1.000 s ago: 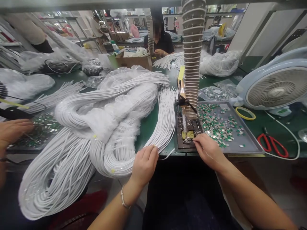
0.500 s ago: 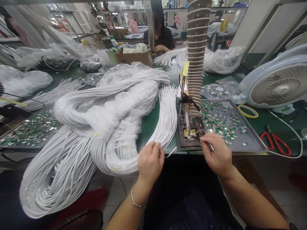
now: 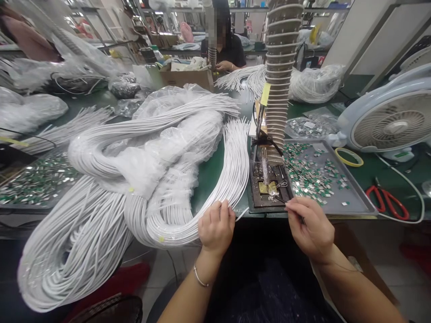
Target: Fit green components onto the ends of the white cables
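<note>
Head view. Soldering work at a green bench (image 3: 207, 181), seen from beside the worker. Left hand (image 3: 217, 226): fingers curled at the near edge of the white bundle (image 3: 234, 175); I cannot tell whether they grip wires or only rest on them. A lone wire (image 3: 242, 214) projects just beyond this hand, apart from the bundle. Right hand (image 3: 311, 224): thumb and forefinger pinch a thin dark tool (image 3: 280, 200), which points over the near right part of the base (image 3: 257, 204). On that base, the iron (image 3: 265, 170) stands steeply, its lower end by a yellow pad (image 3: 264, 187); the hose (image 3: 283, 76) hangs just behind.

Progress, as judged from here: the work looks well short of finished. Many small boards (image 3: 311, 177) lie loose on the tray (image 3: 358, 201), right of the base, and seem to be waiting. The bundle's far ends fan out on the bench, and no board can be made out on them. Whether the lone wire carries one is too small to tell. No finished piece can be picked out with certainty.
</note>
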The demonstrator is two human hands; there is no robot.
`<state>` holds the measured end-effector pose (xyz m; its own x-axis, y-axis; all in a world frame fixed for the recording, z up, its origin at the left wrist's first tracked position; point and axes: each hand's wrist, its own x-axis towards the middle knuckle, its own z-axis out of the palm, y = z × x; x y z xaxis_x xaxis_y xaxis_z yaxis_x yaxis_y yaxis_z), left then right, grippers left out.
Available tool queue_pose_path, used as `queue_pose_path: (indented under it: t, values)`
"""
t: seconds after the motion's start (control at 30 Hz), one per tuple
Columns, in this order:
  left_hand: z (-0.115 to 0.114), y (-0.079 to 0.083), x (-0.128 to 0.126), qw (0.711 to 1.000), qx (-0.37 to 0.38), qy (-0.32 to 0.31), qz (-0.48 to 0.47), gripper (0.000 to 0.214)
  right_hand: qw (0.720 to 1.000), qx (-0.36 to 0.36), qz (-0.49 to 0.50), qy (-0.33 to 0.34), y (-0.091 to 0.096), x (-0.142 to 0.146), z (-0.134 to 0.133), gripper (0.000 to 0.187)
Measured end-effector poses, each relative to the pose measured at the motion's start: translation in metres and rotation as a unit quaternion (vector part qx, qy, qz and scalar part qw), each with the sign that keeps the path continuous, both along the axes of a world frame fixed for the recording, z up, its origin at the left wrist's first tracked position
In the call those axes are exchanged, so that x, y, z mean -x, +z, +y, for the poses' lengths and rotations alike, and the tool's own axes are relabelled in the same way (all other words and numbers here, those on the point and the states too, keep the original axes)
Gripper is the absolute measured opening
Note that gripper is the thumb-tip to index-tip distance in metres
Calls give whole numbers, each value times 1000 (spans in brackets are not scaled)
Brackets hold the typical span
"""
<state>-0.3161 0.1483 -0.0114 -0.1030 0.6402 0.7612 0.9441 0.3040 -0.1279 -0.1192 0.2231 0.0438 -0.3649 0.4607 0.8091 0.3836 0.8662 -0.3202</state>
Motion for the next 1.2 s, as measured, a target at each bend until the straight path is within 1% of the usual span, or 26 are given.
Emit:
queue_pose_path:
  t: [0.2, 0.3, 0.43, 0.5, 0.6, 0.67, 0.83, 0.93, 1.03, 1.1, 1.2]
  values:
    - [-1, -3, 0, 1000, 8, 0, -12, 20, 1000, 23, -9, 4, -5, 2, -7, 28]
    - [-1, -2, -1, 1000, 10, 12, 4, 19, 998, 60, 20, 5, -3, 5, -6, 23]
    - [-1, -1, -2, 1000, 11, 22, 17, 18, 989, 125, 79, 2, 5, 8, -3, 20]
    - [-1, -2, -2, 999, 13, 25, 20, 18, 986, 138, 91, -3, 8, 9, -2, 19]
    - [-1, -5, -1, 999, 15, 23, 17, 20, 989, 124, 77, -3, 10, 8, -2, 20]
    - [-2, -8, 0, 1000, 12, 16, 12, 21, 993, 105, 58, 5, 8, 5, -2, 22]
    - [-2, -9, 0, 1000, -4, 4, 6, 22, 996, 83, 17, 3, -6, -2, -1, 23]
    - [-1, -8, 0, 1000, -19, 0, 12, 21, 997, 76, 15, 7, -15, -4, -1, 23]
    - [-1, -9, 0, 1000, -23, -5, 8, 22, 996, 84, 9, 11, -21, -4, -1, 22]
    - [-1, -12, 1, 1000, -17, -6, -5, 24, 996, 88, -2, 5, -25, -3, -1, 20]
    - [-1, -15, 2, 1000, -12, -6, -17, 25, 997, 70, -7, -20, -30, 1, 3, 18]
